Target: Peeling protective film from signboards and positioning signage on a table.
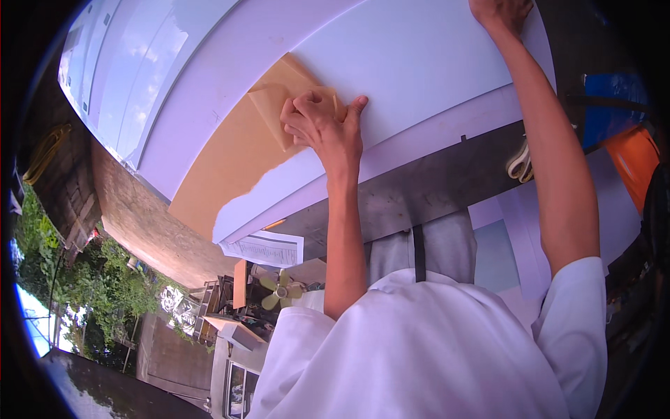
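Observation:
My left hand (321,129) is closed on a folded, bunched part of a sheet of brown paper (216,164), its thumb held apart from the curled fingers. The brown paper lies along the left part of a large pale blue-white sheet (419,66) and has a ragged torn edge near its lower end. At the far right end of the pale sheet is my right hand (504,12). The top of the view cuts it off, and its fingers are mostly hidden.
Under the sheet runs a dark table edge (433,178), with light-coloured scissor handles (520,164) near my right forearm. A printed paper (265,248) hangs at the lower left corner. A glossy reflective panel (132,70) lies beyond. Blue (614,91) and orange (631,164) items are at right.

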A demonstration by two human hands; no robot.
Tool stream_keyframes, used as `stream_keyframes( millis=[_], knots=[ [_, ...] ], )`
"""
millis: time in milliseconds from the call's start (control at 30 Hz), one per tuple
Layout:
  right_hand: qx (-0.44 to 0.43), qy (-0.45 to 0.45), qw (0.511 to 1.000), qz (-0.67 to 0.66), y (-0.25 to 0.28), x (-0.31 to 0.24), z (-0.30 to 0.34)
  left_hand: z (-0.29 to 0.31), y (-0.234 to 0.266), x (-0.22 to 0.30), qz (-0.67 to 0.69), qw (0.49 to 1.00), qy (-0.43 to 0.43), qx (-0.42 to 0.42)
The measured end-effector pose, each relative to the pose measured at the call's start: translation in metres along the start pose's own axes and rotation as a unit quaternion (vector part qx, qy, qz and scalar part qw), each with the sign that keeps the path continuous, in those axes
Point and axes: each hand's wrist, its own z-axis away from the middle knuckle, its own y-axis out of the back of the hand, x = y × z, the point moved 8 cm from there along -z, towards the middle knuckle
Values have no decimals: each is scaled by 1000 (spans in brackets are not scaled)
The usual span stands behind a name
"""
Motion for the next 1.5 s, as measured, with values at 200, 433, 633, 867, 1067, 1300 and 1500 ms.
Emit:
stream_keyframes(
  millis=[200, 433, 633, 867, 1067, 1300, 1500],
  knots=[
    [-9, -13, 1000, -4, -8, -1, 3, -6, 12, -21, 119, 989, 55, -68],
    [-9, -12, 1000, 6, -6, 6, -2, -9, 10, -5, 33, 998, 23, -40],
    [-21, -16, 1000, 3, -12, -1, 4, -13, 22, -29, 138, 983, 90, -83],
    [-15, -17, 1000, 0, 0, 0, 1, -9, 19, -17, 89, 991, 65, -69],
    [-19, -24, 1000, -5, -5, 1, 1, -14, 28, -28, 221, 965, 89, -109],
    [-23, -19, 1000, -5, -8, 4, -2, -11, 28, -10, -53, 998, 45, -6],
    [-6, -19, 1000, 20, -11, 6, -2, -8, 14, -10, 34, 995, 70, -69]
  ],
)
